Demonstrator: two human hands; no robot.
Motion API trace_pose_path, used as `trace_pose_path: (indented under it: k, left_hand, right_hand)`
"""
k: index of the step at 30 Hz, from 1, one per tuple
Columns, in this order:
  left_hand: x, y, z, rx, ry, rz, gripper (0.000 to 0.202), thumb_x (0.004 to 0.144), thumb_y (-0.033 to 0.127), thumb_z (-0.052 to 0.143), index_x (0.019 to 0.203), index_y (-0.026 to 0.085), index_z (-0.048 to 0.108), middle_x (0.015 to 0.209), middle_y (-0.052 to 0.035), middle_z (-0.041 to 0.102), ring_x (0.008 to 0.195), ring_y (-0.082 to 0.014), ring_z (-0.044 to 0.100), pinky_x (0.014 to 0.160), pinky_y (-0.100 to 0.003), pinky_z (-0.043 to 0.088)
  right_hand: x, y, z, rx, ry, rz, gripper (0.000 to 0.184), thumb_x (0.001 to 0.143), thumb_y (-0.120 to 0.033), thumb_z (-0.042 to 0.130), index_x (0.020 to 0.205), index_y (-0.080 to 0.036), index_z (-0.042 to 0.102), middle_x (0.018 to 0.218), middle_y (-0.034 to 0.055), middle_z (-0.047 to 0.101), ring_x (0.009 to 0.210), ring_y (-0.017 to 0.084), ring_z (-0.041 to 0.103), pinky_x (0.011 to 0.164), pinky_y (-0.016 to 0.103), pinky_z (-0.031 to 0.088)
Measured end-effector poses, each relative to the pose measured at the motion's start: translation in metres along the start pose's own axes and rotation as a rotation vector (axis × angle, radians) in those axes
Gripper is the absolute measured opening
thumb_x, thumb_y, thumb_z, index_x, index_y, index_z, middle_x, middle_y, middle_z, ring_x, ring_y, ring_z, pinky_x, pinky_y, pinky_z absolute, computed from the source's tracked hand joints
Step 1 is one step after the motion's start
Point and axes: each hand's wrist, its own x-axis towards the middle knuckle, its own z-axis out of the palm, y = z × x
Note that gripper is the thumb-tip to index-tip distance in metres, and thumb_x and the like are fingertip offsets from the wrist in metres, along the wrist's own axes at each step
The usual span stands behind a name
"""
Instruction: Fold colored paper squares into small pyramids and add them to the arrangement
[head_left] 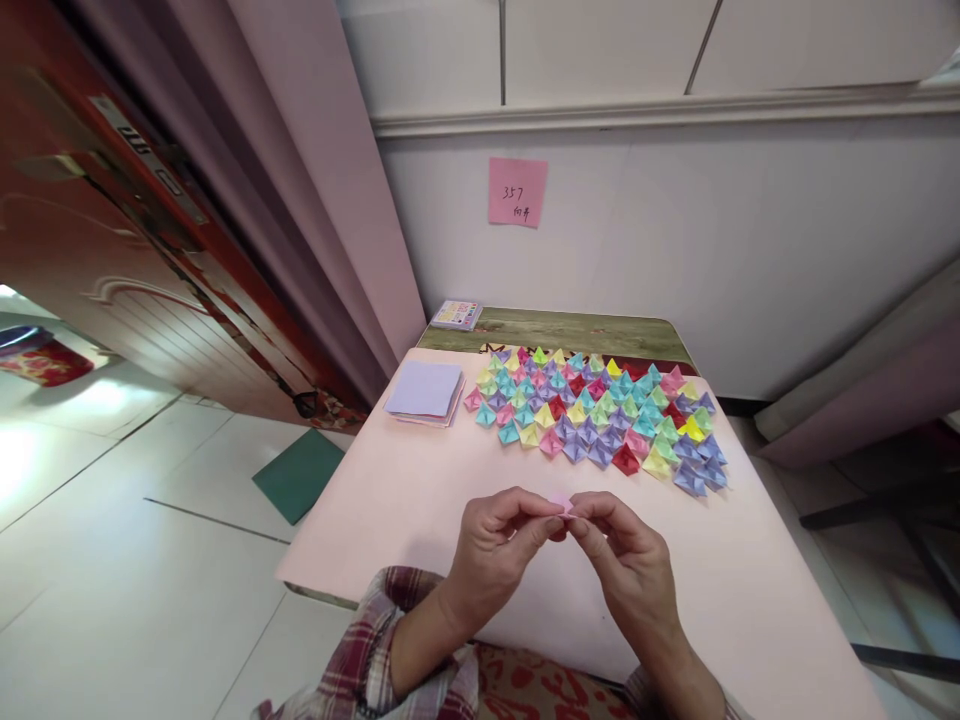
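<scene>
A small folded piece of pink paper [562,505] is pinched between my two hands, above the near middle of the table. My left hand [501,545] grips its left side with thumb and forefinger. On the right side, the thumb and fingertips of my right hand [626,560] are closed on the same paper. Most of the paper is hidden behind my fingertips. Beyond my hands lie rows of small folded paper pieces [592,410] in purple, pink, green, yellow, blue and red. A stack of square paper sheets [424,388], lilac on top, rests at the far left of the table.
The table has a pale pink cover [375,500]. At its back left corner sits a small printed packet [457,315]. A dark green sheet [298,476] lies on the tiled floor at the left. A pink note [517,192] is stuck to the wall behind.
</scene>
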Motion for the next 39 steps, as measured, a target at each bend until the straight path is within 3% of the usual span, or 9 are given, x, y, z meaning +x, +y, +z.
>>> trace_pose_path:
  k: [8,12,14,18,21,29,33,35,39]
  left_hand:
    - [-0.008,-0.002,0.011,0.015,0.11,-0.02,0.01,0.087,0.024,0.065,0.087,0.016,0.069,0.07,-0.0027,0.07,0.064,-0.0139,0.067,0.063,-0.024,0.055]
    - [-0.008,-0.004,0.014,-0.082,0.136,-0.096,0.037,0.087,0.027,0.066,0.121,0.021,0.056,0.07,0.0014,0.068,0.064,-0.0124,0.065,0.067,-0.025,0.054]
    - [-0.008,-0.004,0.014,-0.089,0.135,-0.126,0.046,0.086,0.027,0.067,0.128,0.022,0.05,0.07,0.0027,0.067,0.065,-0.0114,0.063,0.07,-0.025,0.053]
    - [-0.009,-0.003,0.013,-0.057,0.151,-0.15,0.042,0.085,0.028,0.068,0.123,0.021,0.052,0.071,0.003,0.064,0.067,-0.01,0.059,0.071,-0.022,0.049]
    - [-0.006,-0.002,0.012,-0.086,0.148,-0.178,0.04,0.083,0.03,0.07,0.118,0.019,0.054,0.066,0.0039,0.061,0.065,-0.0097,0.057,0.068,-0.022,0.047]
    - [0.006,-0.006,-0.006,-0.156,-0.142,-0.422,0.032,0.08,0.044,0.069,0.085,0.015,0.057,0.063,0.0,0.061,0.051,-0.0096,0.056,0.049,-0.02,0.042]
    - [0.005,-0.01,-0.011,-0.123,-0.233,-0.514,0.034,0.083,0.048,0.063,0.082,0.015,0.056,0.06,-0.0003,0.061,0.045,-0.0092,0.054,0.042,-0.018,0.038]
    - [0.004,-0.011,-0.012,-0.061,-0.239,-0.497,0.033,0.086,0.048,0.059,0.079,0.016,0.055,0.06,0.0002,0.059,0.045,-0.0086,0.051,0.042,-0.018,0.035]
    - [0.001,-0.012,-0.012,0.219,-0.165,-0.306,0.027,0.089,0.039,0.055,0.073,0.017,0.055,0.056,0.0032,0.052,0.05,-0.0081,0.045,0.048,-0.019,0.034]
  right_hand:
    - [-0.004,-0.005,0.01,-0.107,0.125,-0.089,0.005,0.09,-0.024,0.061,0.087,-0.022,0.062,0.079,0.0008,0.062,0.071,0.016,0.061,0.066,0.029,0.05]
    - [-0.005,-0.007,0.014,-0.164,0.153,-0.089,0.008,0.09,-0.024,0.06,0.083,-0.021,0.06,0.073,-0.0003,0.062,0.068,0.015,0.06,0.064,0.028,0.048]
    - [-0.006,-0.006,0.017,-0.153,0.19,-0.061,0.006,0.089,-0.025,0.062,0.085,-0.022,0.06,0.075,-0.0001,0.062,0.069,0.015,0.06,0.064,0.027,0.048]
    - [-0.009,-0.005,0.023,-0.004,0.256,0.042,0.026,0.086,-0.029,0.067,0.108,-0.024,0.054,0.081,0.0003,0.062,0.076,0.016,0.062,0.069,0.028,0.051]
    - [-0.008,-0.004,0.022,0.09,0.203,0.13,0.033,0.086,-0.032,0.066,0.115,-0.024,0.051,0.079,-0.0001,0.062,0.076,0.016,0.062,0.072,0.029,0.052]
    - [0.002,-0.001,-0.001,0.124,-0.067,0.283,0.036,0.084,-0.037,0.068,0.112,-0.021,0.052,0.075,0.0006,0.065,0.071,0.017,0.064,0.067,0.029,0.051]
    - [0.0,0.005,-0.003,0.089,-0.099,0.29,0.033,0.084,-0.038,0.069,0.108,-0.021,0.053,0.075,0.0002,0.065,0.071,0.017,0.063,0.068,0.028,0.049]
    - [-0.001,0.009,-0.002,0.056,-0.096,0.293,0.033,0.083,-0.039,0.07,0.106,-0.021,0.054,0.074,-0.0005,0.065,0.07,0.016,0.062,0.067,0.027,0.047]
    - [-0.002,0.021,0.001,0.052,-0.097,0.304,0.032,0.083,-0.041,0.069,0.102,-0.02,0.054,0.071,-0.0009,0.064,0.069,0.015,0.061,0.066,0.026,0.047]
